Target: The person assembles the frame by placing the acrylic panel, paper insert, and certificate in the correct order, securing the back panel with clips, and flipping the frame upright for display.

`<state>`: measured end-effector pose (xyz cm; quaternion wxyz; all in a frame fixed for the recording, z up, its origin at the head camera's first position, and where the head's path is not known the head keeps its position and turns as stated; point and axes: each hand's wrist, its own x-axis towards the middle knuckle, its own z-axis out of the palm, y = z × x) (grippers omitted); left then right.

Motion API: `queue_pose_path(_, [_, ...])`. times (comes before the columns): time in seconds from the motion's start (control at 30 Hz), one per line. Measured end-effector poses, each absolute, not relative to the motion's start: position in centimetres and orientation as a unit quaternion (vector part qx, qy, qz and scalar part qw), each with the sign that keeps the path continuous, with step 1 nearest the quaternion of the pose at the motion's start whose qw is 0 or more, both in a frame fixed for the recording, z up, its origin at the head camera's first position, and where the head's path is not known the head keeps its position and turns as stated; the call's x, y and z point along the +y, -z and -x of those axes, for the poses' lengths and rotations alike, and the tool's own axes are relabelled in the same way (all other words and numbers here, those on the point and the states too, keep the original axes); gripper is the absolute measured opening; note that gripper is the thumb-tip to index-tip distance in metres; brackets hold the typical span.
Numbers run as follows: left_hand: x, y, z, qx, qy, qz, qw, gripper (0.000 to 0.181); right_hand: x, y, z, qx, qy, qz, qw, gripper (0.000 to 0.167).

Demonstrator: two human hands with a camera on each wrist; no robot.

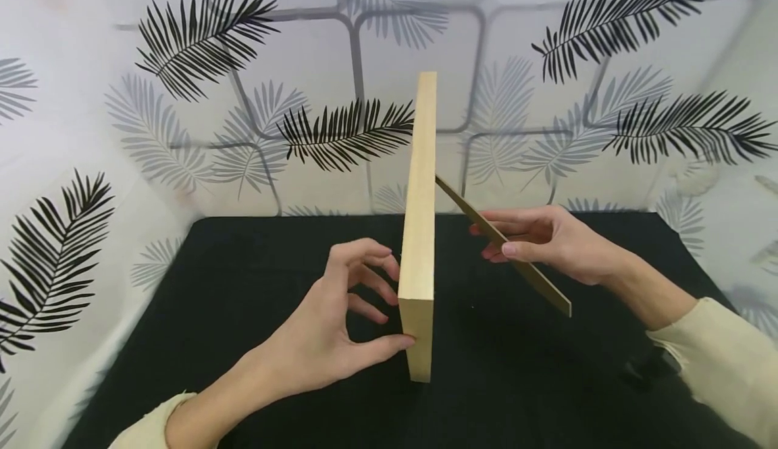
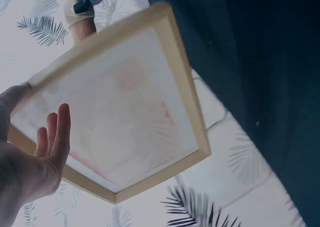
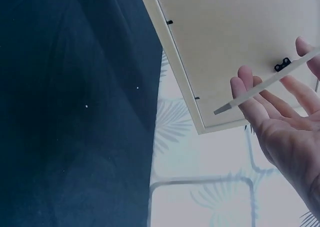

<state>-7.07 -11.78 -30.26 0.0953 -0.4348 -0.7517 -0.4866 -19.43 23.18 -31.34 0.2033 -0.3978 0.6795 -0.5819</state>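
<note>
A light-wood picture frame (image 1: 419,233) stands upright, edge-on in the head view. Its front, in the left wrist view, holds a pale print with reddish patches (image 2: 130,112) under a glossy cover. My left hand (image 1: 328,321) grips the frame's near side, thumb on the edge and curled fingers at the front. Behind the frame, my right hand (image 1: 559,240) pinches a thin, flat wooden strip (image 1: 541,283), like a stand leg, between thumb and fingers. The strip slants down from the frame's back; whether it is attached there, I cannot tell.
A black cloth (image 1: 255,300) covers the table. Pale curtains with leaf prints (image 1: 206,44) surround it. The frame's beige back (image 3: 220,52) carries small black tabs (image 3: 196,98) and a black metal fitting (image 3: 282,64). Something dark (image 1: 653,366) is by the right sleeve.
</note>
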Motion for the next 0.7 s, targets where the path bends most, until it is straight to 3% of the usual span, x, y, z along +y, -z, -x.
queue_pose_path(0.13, [-11.3,29.1,7.5,-0.757,0.47,0.441,0.107,0.1,22.9,31.2,19.6,0.683,0.582,0.393,0.2,0.053])
queue_pose_path(0.7, [-10.8,27.9,7.8,-0.753,0.449,0.471,0.097,0.075,23.1,31.4,19.6,0.684,0.583,0.396,0.189,0.052])
